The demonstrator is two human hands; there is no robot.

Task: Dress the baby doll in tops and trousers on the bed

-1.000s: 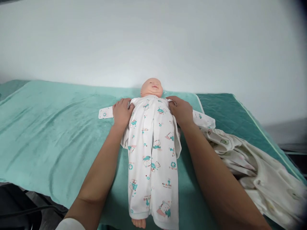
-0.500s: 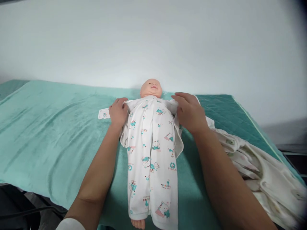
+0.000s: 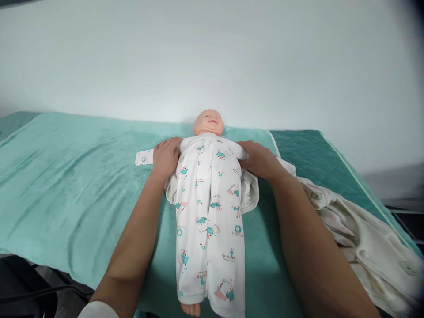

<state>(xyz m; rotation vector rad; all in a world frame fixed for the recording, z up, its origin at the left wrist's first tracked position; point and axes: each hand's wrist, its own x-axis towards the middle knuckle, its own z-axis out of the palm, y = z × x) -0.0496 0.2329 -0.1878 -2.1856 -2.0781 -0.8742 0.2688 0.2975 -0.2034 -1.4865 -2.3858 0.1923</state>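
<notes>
A baby doll [image 3: 208,123] lies on its back, with its head toward the wall. White printed baby clothes [image 3: 194,198] cover its front down to the ankles, and one foot shows at the bottom. My left hand [image 3: 166,155] is closed over the doll's white arm on the left, its fingertips partly hidden. On the other side, my right hand [image 3: 258,160] grips the doll's other white arm [image 3: 238,150] between thumb and fingers. A printed sleeve end [image 3: 144,157] sticks out flat beyond my left hand. White cloth [image 3: 251,190] is bunched under the doll's right-hand side.
Teal plush cloth [image 3: 82,176] covers the surface under the doll. A darker quilted pad [image 3: 304,152] lies at the back right. Cream baby clothes [image 3: 374,238] are heaped on the right, beside my forearm. Behind stands a white wall [image 3: 212,57].
My right hand has moved slightly down and closed around the doll's arm. My left hand has shifted a little inward onto the other arm. The cloth under the right side now bulges farther out.
</notes>
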